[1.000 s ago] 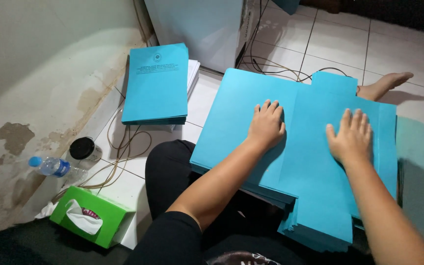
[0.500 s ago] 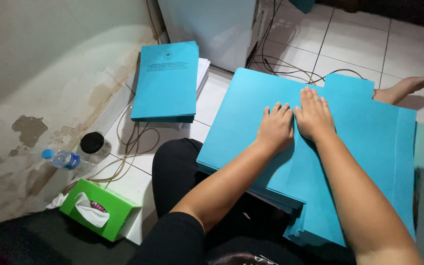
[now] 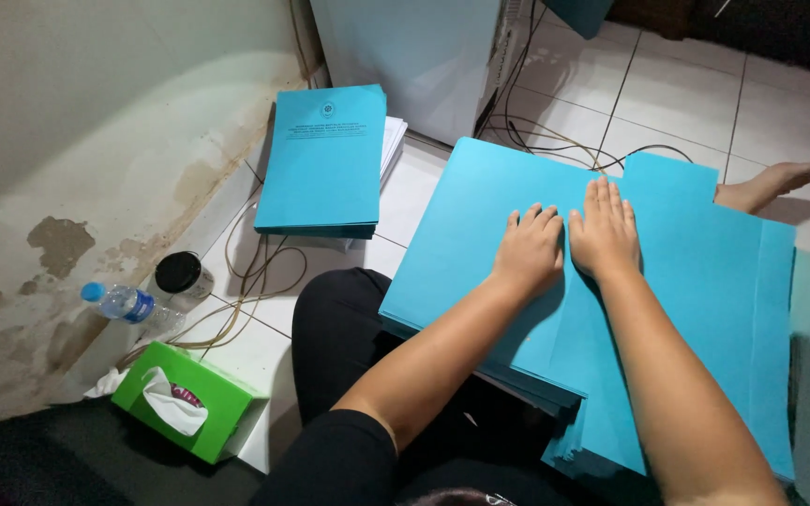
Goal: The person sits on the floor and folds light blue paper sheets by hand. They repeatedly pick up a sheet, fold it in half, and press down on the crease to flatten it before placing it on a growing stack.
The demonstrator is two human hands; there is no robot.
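A: The largest thing here is the broad turquoise paper sheet (image 3: 480, 234) lying on the stack of turquoise sheets (image 3: 705, 375), which fills the centre and right of the frame and rests on the person's lap, above the white tiled floor (image 3: 686, 94). How should the pressing be done well?

B: Judging by the fold line running up between the hands, the person would do best to keep both palms flat and the edges of the sheet lined up, pressing evenly so the crease comes out straight and the sheet does not skew on the stack beneath.

A: And the hands themselves?

B: The left hand (image 3: 529, 251) lies palm down on the sheet at the centre of the frame, fingers loosely together and pointing toward the top, gripping nothing. The right hand (image 3: 604, 234) sits just beside it, almost touching, also flat and spread, fingers stretched a little further up. Both forearms run in from the lower edge.

A: What else is around?

B: At upper left, a pile of turquoise printed booklets (image 3: 325, 159) on the floor; at lower left, a green tissue box (image 3: 189, 398), then a small clear plastic bottle with a blue cap (image 3: 128, 305) near the stained wall.
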